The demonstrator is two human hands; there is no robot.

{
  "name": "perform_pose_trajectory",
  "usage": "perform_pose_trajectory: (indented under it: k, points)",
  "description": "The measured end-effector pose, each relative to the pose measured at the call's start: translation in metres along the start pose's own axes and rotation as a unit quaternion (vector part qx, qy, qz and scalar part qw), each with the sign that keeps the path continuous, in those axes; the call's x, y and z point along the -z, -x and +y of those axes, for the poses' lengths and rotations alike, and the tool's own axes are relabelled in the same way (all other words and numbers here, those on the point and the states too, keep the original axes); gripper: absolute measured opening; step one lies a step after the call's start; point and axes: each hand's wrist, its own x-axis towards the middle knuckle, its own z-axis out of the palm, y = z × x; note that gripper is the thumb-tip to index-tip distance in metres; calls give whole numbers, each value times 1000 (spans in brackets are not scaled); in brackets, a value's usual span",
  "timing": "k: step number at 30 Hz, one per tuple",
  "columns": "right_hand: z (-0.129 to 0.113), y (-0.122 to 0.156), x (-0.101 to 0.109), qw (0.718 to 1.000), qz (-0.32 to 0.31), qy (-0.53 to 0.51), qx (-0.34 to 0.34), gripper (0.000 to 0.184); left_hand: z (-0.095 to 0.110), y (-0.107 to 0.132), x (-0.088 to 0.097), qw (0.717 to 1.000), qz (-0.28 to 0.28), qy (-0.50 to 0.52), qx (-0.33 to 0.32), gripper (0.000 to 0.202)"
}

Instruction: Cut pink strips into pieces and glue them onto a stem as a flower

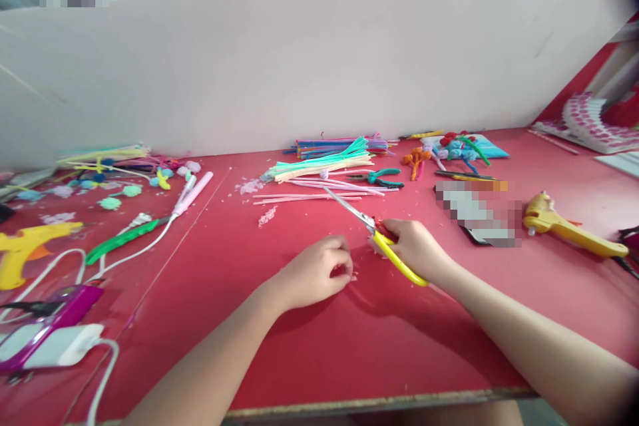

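Note:
My right hand (pixel 412 246) is closed around a pair of scissors (pixel 399 263) with yellow handles. Their blades point away and to the left, over the red tabletop. To the left of the scissors, my left hand (pixel 319 271) rests low over the table with its fingers curled together. Small pale pink bits show by its fingertips, and whatever those fingers hold is too small to make out. Beyond the blades lie pink pipe cleaners (pixel 339 184), a bundle of mint green and cream pipe cleaners (pixel 324 163), and teal-handled pliers (pixel 379 178).
Pink fluff (pixel 267 215) is scattered on the red table (pixel 299 359). On the right are a phone (pixel 476 213) and a yellow glue gun (pixel 574 226). Leftward lie another yellow glue gun (pixel 30 246), a pink hair straightener (pixel 192 194), a green-handled tool (pixel 124 239) and a corded power strip (pixel 54 344).

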Motion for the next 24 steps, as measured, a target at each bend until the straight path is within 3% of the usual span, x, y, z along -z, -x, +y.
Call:
perform_pose_trajectory:
  k: [4, 7, 15, 24]
  points:
    - [-14, 10, -7, 986, -105, -124, 27, 25, -1, -6, -8, 991, 107, 68, 54, 7]
    - [-18, 14, -13, 984, -106, -142, 37, 24, 0, -7, -14, 984, 143, 86, 61, 6]
    - [-15, 14, -17, 990, -70, -121, 27, 20, 7, -5, -14, 993, 113, 35, 30, 12]
    - [-21, 15, -14, 995, -47, -88, 20, 15, 8, -7, -19, 989, 134, 39, 59, 8]
